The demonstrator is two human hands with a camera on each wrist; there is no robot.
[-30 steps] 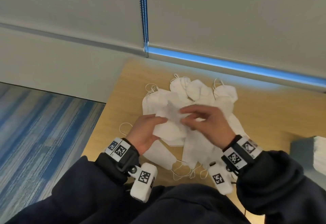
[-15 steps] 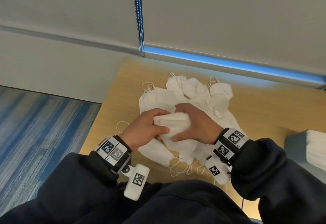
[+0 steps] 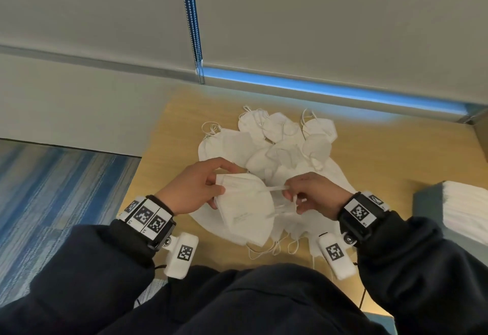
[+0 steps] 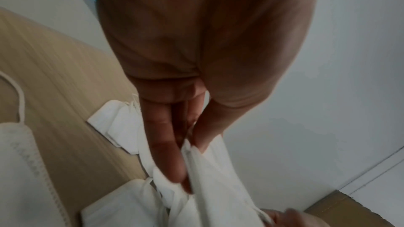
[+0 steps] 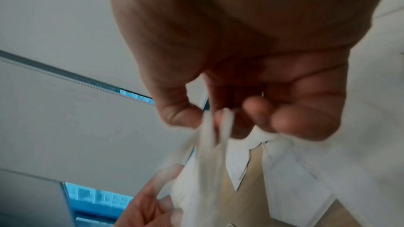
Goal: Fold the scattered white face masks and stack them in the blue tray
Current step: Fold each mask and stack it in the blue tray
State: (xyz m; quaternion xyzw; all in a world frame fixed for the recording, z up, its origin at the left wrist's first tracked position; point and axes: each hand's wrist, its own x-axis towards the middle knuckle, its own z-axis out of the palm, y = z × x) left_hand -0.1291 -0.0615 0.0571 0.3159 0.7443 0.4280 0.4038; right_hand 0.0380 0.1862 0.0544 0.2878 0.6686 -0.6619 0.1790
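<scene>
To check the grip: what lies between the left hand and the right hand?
In the head view, the folded mask and its stretched ear loops span between the left hand and the right hand.

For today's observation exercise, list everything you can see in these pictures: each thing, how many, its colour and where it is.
Held mask: one, white, folded, between both hands above the pile.
Ear loops: white, pulled to the right of the held mask.
Loose masks: a pile, exact count unclear, white, on the table.
Table: one, light wood.
Tray: one, blue-grey, right edge, holding a white stack.
Carpet: blue striped, left.
Left hand: grips the mask's left edge.
Right hand: pinches the loops.
</scene>
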